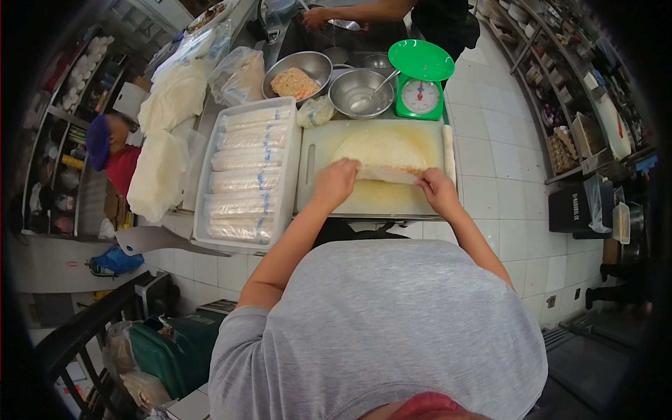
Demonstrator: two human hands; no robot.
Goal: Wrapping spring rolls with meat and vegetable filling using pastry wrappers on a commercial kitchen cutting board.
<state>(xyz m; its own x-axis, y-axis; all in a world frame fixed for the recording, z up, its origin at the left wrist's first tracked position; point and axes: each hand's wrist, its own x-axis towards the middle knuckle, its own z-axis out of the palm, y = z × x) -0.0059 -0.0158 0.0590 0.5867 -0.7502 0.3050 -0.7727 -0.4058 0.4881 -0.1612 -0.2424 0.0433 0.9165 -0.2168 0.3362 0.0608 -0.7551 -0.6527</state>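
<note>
A round, thin wrapper sheet (386, 145) lies on the pale cutting board (373, 207), its near edge folded over a strip of orange-pink minced filling (407, 169). My left hand (336, 181) pinches the left end of that fold. At the right end, the fingertips of my right hand (437, 190) grip the same fold. A long pale roll (448, 152) lies along the board's right edge. Left of the board, a white plastic tub (200, 210) holds several plastic-wrapped rolls (247, 158).
Behind the board stand a steel bowl of minced filling (295, 83), a steel bowl with a spoon (361, 94) and a green kitchen scale (420, 97). Stacked wrapper sheets (157, 173) lie at far left. One person works at the sink; another is at the left.
</note>
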